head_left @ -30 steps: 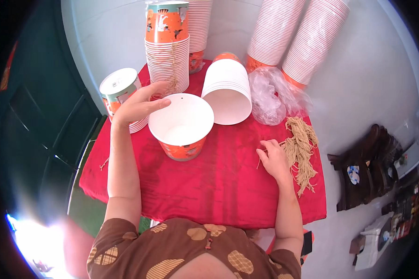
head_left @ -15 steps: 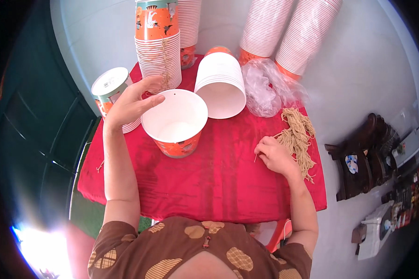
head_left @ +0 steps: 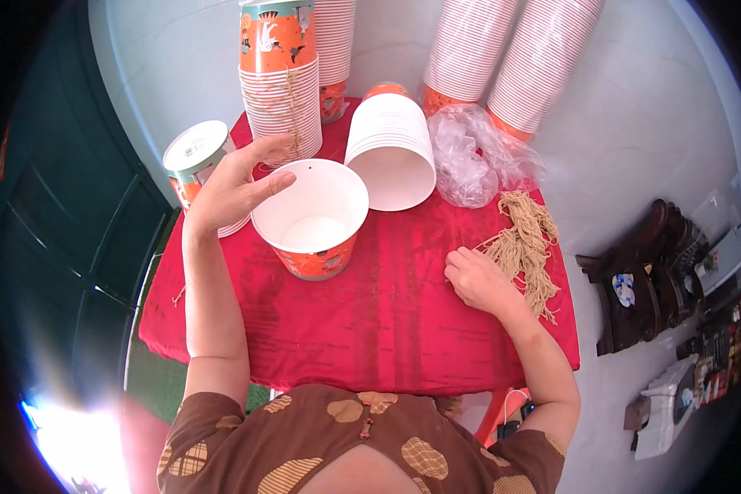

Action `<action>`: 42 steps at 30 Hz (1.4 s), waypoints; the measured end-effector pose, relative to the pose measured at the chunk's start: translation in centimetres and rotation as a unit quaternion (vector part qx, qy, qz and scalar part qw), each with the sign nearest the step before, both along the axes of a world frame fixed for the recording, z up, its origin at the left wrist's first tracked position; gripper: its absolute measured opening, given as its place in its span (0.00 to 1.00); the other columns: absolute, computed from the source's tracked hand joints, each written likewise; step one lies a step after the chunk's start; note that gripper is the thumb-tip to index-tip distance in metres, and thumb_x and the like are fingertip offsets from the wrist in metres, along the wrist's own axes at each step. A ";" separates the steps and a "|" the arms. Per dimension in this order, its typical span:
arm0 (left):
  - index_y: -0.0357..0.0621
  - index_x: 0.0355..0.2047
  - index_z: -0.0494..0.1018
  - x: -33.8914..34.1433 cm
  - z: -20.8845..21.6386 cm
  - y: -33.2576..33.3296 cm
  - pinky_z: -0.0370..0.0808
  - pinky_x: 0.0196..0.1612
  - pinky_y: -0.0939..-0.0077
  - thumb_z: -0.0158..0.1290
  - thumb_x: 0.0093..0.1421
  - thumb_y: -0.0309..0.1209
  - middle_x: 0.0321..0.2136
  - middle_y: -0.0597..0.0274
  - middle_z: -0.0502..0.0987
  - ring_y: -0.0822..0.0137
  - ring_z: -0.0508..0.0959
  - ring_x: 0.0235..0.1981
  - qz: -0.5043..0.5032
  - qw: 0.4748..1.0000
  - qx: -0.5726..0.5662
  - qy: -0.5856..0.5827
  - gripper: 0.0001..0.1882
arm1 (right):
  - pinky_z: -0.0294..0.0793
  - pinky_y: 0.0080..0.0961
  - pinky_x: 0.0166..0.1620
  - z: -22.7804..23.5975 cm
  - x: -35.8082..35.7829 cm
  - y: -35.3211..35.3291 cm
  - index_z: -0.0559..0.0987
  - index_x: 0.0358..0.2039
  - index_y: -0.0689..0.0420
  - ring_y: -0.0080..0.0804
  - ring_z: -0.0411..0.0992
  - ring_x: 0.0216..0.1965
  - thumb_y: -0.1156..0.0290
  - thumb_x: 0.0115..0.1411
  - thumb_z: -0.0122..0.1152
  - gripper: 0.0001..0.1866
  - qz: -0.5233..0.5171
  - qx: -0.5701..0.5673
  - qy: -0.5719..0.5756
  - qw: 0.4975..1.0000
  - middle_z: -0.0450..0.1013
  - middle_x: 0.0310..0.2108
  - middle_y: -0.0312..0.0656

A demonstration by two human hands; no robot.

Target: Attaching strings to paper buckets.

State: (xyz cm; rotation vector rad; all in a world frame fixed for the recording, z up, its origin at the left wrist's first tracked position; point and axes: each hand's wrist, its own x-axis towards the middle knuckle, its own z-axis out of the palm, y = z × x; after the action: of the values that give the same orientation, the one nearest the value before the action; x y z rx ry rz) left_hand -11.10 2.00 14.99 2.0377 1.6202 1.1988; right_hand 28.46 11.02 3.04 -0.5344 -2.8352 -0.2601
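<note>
An orange paper bucket with a white inside (head_left: pixel 313 214) stands upright, mouth up, left of the table's middle. A small hole shows near its far rim. My left hand (head_left: pixel 235 185) is spread at the bucket's left far rim, thumb over the rim and fingers stretched out behind it. My right hand (head_left: pixel 479 280) is closed, fingertips pinched, at the near left side of a bundle of beige twine (head_left: pixel 525 247). A strand of twine runs from the bundle to its fingers; the fingertips themselves are partly hidden.
Nested white-rimmed buckets (head_left: pixel 391 156) lie on their side behind. A tall bucket stack (head_left: pixel 280 99) with twine hanging down it stands at the back left, near a smaller stack (head_left: pixel 198 152). More stacks (head_left: pixel 543 66) and crumpled clear plastic (head_left: pixel 469 160) are at the back right. Red cloth (head_left: pixel 370 329) covers the table.
My right hand has shifted slightly left and nearer, and a twine strand now shows between it and the bundle. My left hand and the bucket have barely moved.
</note>
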 end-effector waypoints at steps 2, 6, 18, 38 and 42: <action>0.33 0.57 0.68 0.4 0.3 -0.3 0.71 0.55 0.66 0.60 0.59 0.37 0.48 0.47 0.77 0.58 0.75 0.52 0.000 1.000 0.014 0.006 0.30 | 0.71 0.32 0.39 -0.3 -0.2 0.1 0.74 0.23 0.59 0.38 0.70 0.36 0.76 0.49 0.58 0.02 0.001 -0.012 0.023 1.000 0.68 0.30 0.42; 0.34 0.53 0.71 2.2 1.4 -1.5 0.73 0.53 0.68 0.60 0.58 0.32 0.45 0.49 0.79 0.59 0.77 0.49 0.011 0.995 0.100 0.000 0.24 | 0.73 0.37 0.36 -1.3 -1.8 -0.2 0.72 0.26 0.60 0.43 0.71 0.33 0.76 0.48 0.58 0.05 0.004 -0.085 0.129 0.988 0.69 0.28 0.45; 0.32 0.39 0.74 13.5 -4.2 -2.9 0.77 0.34 0.68 0.54 0.58 0.21 0.32 0.49 0.78 0.56 0.80 0.31 -0.138 0.987 0.077 -0.037 0.08 | 0.74 0.37 0.28 -3.0 -7.4 -5.3 0.71 0.31 0.59 0.44 0.76 0.26 0.75 0.57 0.57 0.04 0.009 -0.235 0.271 0.933 0.74 0.23 0.46; 0.34 0.32 0.70 14.9 -14.7 -2.5 0.72 0.30 0.61 0.49 0.66 0.32 0.25 0.44 0.75 0.48 0.78 0.28 -0.040 0.993 -0.107 -0.013 0.11 | 0.73 0.34 0.27 -4.8 -7.1 -5.1 0.73 0.35 0.61 0.44 0.76 0.25 0.78 0.59 0.57 0.04 -0.004 -0.362 0.353 0.863 0.74 0.23 0.48; 0.34 0.29 0.69 14.9 -14.9 -2.5 0.68 0.27 0.62 0.48 0.67 0.31 0.21 0.46 0.70 0.52 0.73 0.22 -0.070 0.993 -0.091 -0.026 0.12 | 0.73 0.36 0.26 -4.7 -7.3 -5.5 0.73 0.34 0.60 0.46 0.75 0.25 0.79 0.56 0.59 0.06 0.017 -0.319 0.369 0.873 0.73 0.24 0.49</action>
State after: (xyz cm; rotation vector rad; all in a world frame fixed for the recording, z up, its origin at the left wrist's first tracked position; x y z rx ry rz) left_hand 3.76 -0.50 0.08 1.9526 1.4781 1.0084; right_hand 21.13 5.54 -1.70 -0.5428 -2.1032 0.7605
